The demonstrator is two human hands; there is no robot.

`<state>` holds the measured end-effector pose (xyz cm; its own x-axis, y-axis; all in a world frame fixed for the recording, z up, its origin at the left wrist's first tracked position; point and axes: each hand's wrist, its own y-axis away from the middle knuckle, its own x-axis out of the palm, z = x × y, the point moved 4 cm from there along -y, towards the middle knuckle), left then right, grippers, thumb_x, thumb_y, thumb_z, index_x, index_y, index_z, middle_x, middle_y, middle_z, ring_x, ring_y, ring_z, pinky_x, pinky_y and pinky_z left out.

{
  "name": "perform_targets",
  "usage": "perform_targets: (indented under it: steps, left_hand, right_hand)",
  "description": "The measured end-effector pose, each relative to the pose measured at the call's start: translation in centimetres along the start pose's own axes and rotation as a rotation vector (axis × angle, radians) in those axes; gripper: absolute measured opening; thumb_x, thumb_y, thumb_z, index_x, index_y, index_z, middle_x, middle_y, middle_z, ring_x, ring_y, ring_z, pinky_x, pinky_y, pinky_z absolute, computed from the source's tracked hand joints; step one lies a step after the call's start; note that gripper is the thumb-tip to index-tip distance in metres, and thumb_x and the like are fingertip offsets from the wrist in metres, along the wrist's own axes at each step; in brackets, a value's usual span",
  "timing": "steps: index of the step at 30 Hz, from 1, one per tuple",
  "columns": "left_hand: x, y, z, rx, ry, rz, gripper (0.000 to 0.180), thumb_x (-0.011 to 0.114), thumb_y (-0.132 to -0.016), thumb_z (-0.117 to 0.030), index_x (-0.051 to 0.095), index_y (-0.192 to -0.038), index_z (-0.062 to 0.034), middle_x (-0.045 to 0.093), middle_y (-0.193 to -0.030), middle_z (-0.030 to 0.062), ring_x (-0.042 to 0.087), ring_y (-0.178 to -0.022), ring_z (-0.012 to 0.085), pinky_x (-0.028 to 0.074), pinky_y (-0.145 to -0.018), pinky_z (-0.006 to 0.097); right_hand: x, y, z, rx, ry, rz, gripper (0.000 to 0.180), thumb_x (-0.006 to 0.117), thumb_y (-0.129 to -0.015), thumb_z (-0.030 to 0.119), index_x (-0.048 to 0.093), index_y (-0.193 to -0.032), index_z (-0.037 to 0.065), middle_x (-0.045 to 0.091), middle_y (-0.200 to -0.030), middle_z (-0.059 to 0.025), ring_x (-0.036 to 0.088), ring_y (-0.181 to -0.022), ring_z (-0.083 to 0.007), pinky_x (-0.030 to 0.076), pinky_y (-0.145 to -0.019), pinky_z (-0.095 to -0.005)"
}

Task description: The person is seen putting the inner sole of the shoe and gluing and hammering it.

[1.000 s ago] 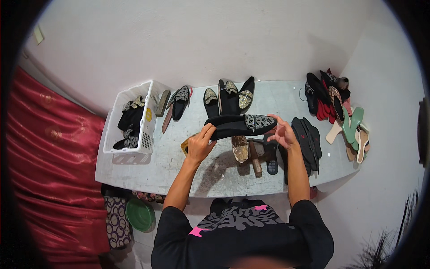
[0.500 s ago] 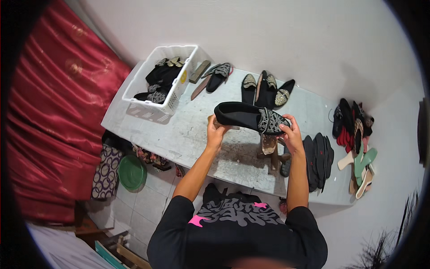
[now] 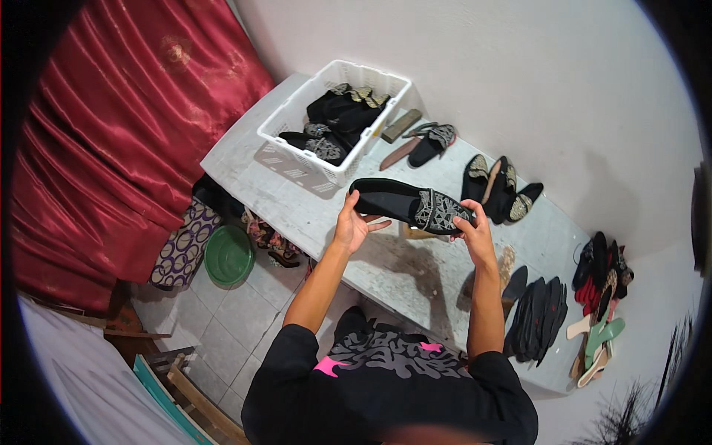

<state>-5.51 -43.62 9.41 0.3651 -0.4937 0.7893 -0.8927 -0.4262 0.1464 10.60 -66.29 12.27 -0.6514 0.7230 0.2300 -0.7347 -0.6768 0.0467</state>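
Observation:
A black flat shoe (image 3: 393, 205) with a silver-patterned vamp is held level above the worktable (image 3: 371, 259), its toe pointing right. At its heel, my left hand (image 3: 353, 225) grips with the thumb against the back, while some fingers stretch out beneath. My right hand (image 3: 476, 234) pinches the toe between thumb and fingers. Near the wall lies another silver-patterned shoe (image 3: 429, 148), and gold-patterned black shoes (image 3: 499, 191) stand further right. Dark sole pieces (image 3: 538, 315) lie in a row beyond my right forearm.
A white plastic basket (image 3: 285, 152) of black shoes stands at the table's far left, beside a rectangular block (image 3: 401, 126). Green and cream shoe lasts or soles (image 3: 602, 337) are heaped at the right end. On the floor sits a green basin (image 3: 228, 256); a red curtain (image 3: 148, 133) hangs left.
The view has swung left, so the table and basket appear further right. The shoe has moved toward the basket, still between both hands, and my left fingers have spread more.

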Motion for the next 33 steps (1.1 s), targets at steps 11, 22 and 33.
perform_targets:
  steps: [11,22,33]
  left_hand:
    - [-7.1,-4.3,-13.2,0.058,-0.234,-0.228,0.051,0.067,-0.083,-0.032,0.039,-0.121,-0.0127,0.055,-0.114,0.014,0.063,-0.097,0.0289,0.056,-0.077,0.048]
    - [-11.6,-15.5,-24.9,-0.049,-0.596,-0.215,0.04,0.055,-0.077,-0.004,0.047,-0.116,-0.0044,0.059,-0.104,0.0126,0.064,-0.093,0.0263,0.059,-0.072,0.045]
    - [-19.2,-27.6,-30.3,0.253,-1.05,-0.286,0.041,0.057,-0.075,0.004,0.057,-0.114,-0.0088,0.063,-0.097,0.0114,0.06,-0.087,0.0202,0.049,-0.076,0.029]
  right_hand:
    - [11.7,-10.2,-3.7,0.074,0.006,0.142,0.04,0.062,-0.087,0.007,0.043,-0.122,0.007,0.062,-0.095,-0.0088,0.06,-0.071,-0.0128,0.051,-0.054,-0.0266]
    - [18.6,-20.9,-4.3,0.015,0.115,0.069,0.037,0.058,-0.082,0.001,0.045,-0.117,0.005,0.063,-0.088,-0.0106,0.06,-0.068,-0.015,0.051,-0.055,-0.0292]
    - [25.9,-30.2,-7.7,-0.321,1.053,-0.001,0.039,0.062,-0.075,0.003,0.039,-0.107,-0.001,0.059,-0.09,-0.0299,0.06,-0.085,-0.0459,0.048,-0.074,-0.0514]
